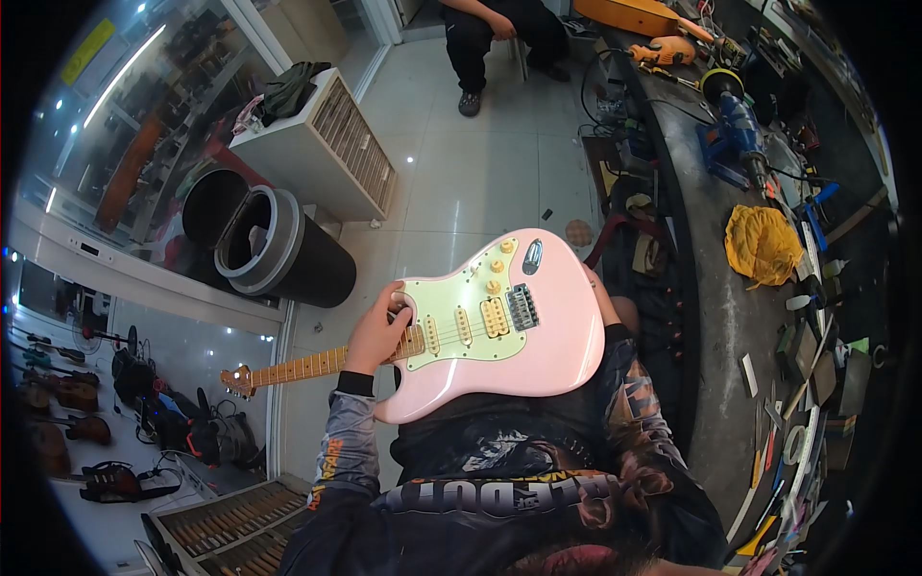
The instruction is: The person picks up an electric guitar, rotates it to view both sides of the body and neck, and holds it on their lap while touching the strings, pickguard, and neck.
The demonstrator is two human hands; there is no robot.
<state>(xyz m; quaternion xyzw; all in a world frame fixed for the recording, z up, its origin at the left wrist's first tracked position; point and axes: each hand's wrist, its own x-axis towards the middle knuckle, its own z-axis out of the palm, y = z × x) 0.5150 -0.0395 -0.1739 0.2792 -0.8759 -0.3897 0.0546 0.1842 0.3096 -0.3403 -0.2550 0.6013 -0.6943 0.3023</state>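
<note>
A pink electric guitar (567,360) with a pale green pickguard lies face up across my lap. Its maple neck (307,367) points left, ending in the headstock (237,381). My left hand (376,336) is closed around the guitar where the neck meets the body, thumb over the front near the cutaway. At the lower end of the body, my right hand (602,296) grips the edge from the far side; most of its fingers are hidden behind the guitar. Cream pickups (463,325), cream knobs, a metal bridge (522,308) and an oval jack plate (532,256) show on the front.
A dark workbench (706,384) at right carries a yellow cloth (762,246), a blue power tool (741,125), rulers and hand tools. A lidded bin (317,259) and a white cabinet (317,144) stand left. Another person (480,38) sits ahead. Several guitars stand behind glass.
</note>
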